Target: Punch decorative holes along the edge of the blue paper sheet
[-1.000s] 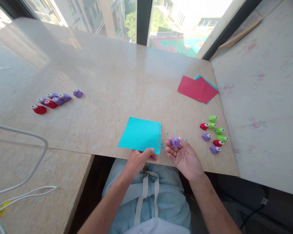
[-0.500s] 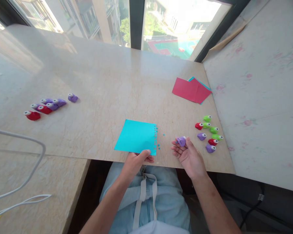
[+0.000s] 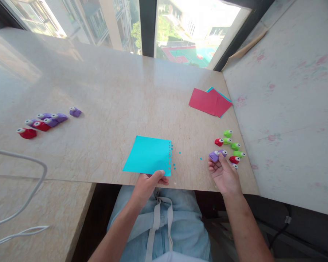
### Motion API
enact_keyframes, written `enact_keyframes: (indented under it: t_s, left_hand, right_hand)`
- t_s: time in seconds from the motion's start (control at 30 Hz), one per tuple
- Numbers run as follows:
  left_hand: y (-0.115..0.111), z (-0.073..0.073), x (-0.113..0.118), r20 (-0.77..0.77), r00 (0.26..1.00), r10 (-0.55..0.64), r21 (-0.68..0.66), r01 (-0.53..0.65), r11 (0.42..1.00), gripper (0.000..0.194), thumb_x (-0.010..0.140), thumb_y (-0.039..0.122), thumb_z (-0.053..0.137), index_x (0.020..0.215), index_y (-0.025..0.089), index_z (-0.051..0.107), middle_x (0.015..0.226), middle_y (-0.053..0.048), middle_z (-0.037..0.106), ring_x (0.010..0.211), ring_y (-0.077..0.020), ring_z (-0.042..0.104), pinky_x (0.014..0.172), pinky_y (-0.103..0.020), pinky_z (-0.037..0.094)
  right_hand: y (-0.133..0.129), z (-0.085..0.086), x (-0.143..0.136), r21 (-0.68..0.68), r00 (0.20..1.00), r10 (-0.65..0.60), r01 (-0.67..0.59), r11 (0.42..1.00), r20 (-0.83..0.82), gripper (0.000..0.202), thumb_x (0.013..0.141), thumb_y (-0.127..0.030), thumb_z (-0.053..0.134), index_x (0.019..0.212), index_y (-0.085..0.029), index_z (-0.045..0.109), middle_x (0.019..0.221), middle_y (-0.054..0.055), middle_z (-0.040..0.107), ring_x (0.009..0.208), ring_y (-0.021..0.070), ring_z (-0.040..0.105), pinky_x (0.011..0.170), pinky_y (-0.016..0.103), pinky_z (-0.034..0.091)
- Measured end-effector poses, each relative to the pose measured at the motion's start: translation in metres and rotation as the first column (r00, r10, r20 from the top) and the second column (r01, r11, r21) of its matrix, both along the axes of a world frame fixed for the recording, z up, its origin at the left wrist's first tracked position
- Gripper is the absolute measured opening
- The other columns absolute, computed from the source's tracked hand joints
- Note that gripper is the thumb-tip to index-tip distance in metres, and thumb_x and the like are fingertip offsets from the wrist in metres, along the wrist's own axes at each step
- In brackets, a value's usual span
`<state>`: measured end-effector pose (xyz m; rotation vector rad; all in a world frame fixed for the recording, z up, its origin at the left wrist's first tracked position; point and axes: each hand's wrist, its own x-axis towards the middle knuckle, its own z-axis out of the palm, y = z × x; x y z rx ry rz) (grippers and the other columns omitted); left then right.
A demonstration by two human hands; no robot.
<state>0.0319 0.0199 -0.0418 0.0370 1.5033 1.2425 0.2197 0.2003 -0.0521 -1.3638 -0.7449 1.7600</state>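
Observation:
My left hand (image 3: 151,182) pinches the near edge of a bright blue paper sheet (image 3: 147,154), thumb on top and fingers below. A row of small punched holes runs along the sheet's right edge, with tiny blue bits (image 3: 174,166) lying beside it. Between the thumb and fingers of my right hand (image 3: 224,176) is a purple craft punch (image 3: 214,156). Just behind it sits another purple punch (image 3: 222,153), partly covered. Green punches (image 3: 235,146) and red punches (image 3: 219,142) stand close by on the right; one more by my fingers is mostly hidden.
Red and blue papers (image 3: 210,103) lie at the back right near the wall. Several purple punches (image 3: 75,112) and red punches (image 3: 27,133) are grouped at the left. A white cable (image 3: 39,182) loops at the lower left. One blue bit (image 3: 200,158) lies mid-right.
My right hand has moved right with the purple punch, up to the group of punches. A blue bit now shows on the table where that hand was. The whole view has shifted slightly.

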Motion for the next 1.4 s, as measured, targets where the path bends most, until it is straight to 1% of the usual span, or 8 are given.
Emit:
enact_keyframes:
  t_s: [0.17, 0.3, 0.4, 0.93, 1.03, 1.17, 1.33, 1.4]
  left_hand:
    - [0.0, 0.001, 0.0, -0.004, 1.0, 0.006, 0.001, -0.006, 1.0, 0.035, 0.068, 0.044, 0.067, 0.066, 0.009, 0.07, 0.073, -0.013, 0.07, 0.07, -0.0228, 0.068, 0.076, -0.032, 0.056]
    - [0.001, 0.002, -0.001, -0.003, 1.0, 0.007, -0.002, -0.007, 1.0, 0.035, 0.069, 0.044, 0.067, 0.066, 0.009, 0.07, 0.073, -0.013, 0.07, 0.07, -0.0232, 0.068, 0.076, -0.033, 0.055]
    - [0.001, 0.002, -0.001, -0.002, 1.0, 0.009, -0.005, -0.009, 1.0, 0.035, 0.068, 0.044, 0.067, 0.066, 0.009, 0.07, 0.072, -0.013, 0.07, 0.07, -0.0233, 0.068, 0.076, -0.033, 0.055]
    - [0.001, -0.001, -0.002, -0.003, 1.0, 0.011, 0.01, -0.01, 1.0, 0.036, 0.068, 0.045, 0.068, 0.068, 0.009, 0.07, 0.074, -0.013, 0.069, 0.07, -0.0234, 0.067, 0.077, -0.035, 0.055]
    - [0.001, 0.0, -0.002, 0.002, 1.0, 0.002, 0.0, -0.002, 1.0, 0.036, 0.068, 0.046, 0.068, 0.066, 0.01, 0.07, 0.072, -0.013, 0.069, 0.07, -0.0232, 0.067, 0.077, -0.034, 0.055]
    - [0.002, 0.001, -0.002, -0.001, 1.0, -0.011, -0.007, 0.011, 1.0, 0.038, 0.068, 0.047, 0.067, 0.066, 0.009, 0.07, 0.073, -0.014, 0.069, 0.072, -0.0235, 0.067, 0.079, -0.034, 0.055]
    - [0.002, 0.0, -0.002, 0.004, 1.0, 0.024, 0.002, -0.024, 1.0, 0.037, 0.066, 0.047, 0.07, 0.067, 0.009, 0.07, 0.072, -0.013, 0.069, 0.069, -0.0243, 0.067, 0.076, -0.036, 0.056]
    - [0.002, 0.0, -0.002, 0.002, 1.0, 0.018, 0.002, -0.018, 1.0, 0.038, 0.066, 0.048, 0.069, 0.067, 0.01, 0.069, 0.073, -0.014, 0.069, 0.07, -0.0248, 0.067, 0.077, -0.037, 0.056]
  right_hand:
    - [0.001, -0.005, 0.002, 0.097, 0.998, 0.022, -0.029, 0.995, 0.064, 0.048, 0.052, -0.041, 0.093, 0.082, -0.013, 0.067, 0.078, 0.007, 0.069, 0.066, 0.0151, 0.065, 0.056, 0.021, 0.056]
    - [0.003, -0.008, 0.001, 0.223, 0.972, 0.006, -0.061, 0.973, 0.236, 0.045, 0.059, -0.037, 0.089, 0.09, -0.013, 0.067, 0.08, 0.007, 0.069, 0.067, 0.0164, 0.066, 0.059, 0.025, 0.059]
    - [0.006, -0.008, 0.001, 0.252, 0.947, 0.004, -0.09, 0.964, 0.32, 0.045, 0.061, -0.036, 0.086, 0.093, -0.011, 0.066, 0.084, 0.008, 0.069, 0.066, 0.0171, 0.066, 0.059, 0.027, 0.059]
    - [0.004, -0.006, 0.015, 0.226, 0.961, 0.09, -0.151, 0.962, 0.26, 0.052, 0.06, -0.032, 0.088, 0.102, -0.011, 0.067, 0.094, 0.011, 0.071, 0.084, 0.0215, 0.069, 0.076, 0.031, 0.06]
    - [0.004, -0.002, 0.017, 0.289, 0.914, 0.041, -0.17, 0.942, 0.405, 0.049, 0.061, -0.037, 0.087, 0.099, -0.012, 0.069, 0.089, 0.01, 0.071, 0.078, 0.022, 0.07, 0.07, 0.032, 0.06]
    - [0.004, 0.005, 0.017, 0.329, 0.791, -0.028, -0.222, 0.918, 0.612, 0.047, 0.065, -0.047, 0.084, 0.094, -0.012, 0.071, 0.077, 0.008, 0.07, 0.065, 0.0221, 0.068, 0.066, 0.035, 0.059]
    - [0.007, 0.003, 0.018, 0.452, 0.801, -0.047, -0.287, 0.845, 0.597, 0.047, 0.071, -0.046, 0.079, 0.104, -0.014, 0.068, 0.1, 0.012, 0.07, 0.083, 0.0235, 0.068, 0.074, 0.035, 0.056]
    - [0.01, 0.002, 0.017, 0.473, 0.76, -0.05, -0.351, 0.808, 0.648, 0.045, 0.076, -0.048, 0.074, 0.106, -0.015, 0.067, 0.1, 0.011, 0.07, 0.082, 0.0225, 0.067, 0.072, 0.034, 0.055]
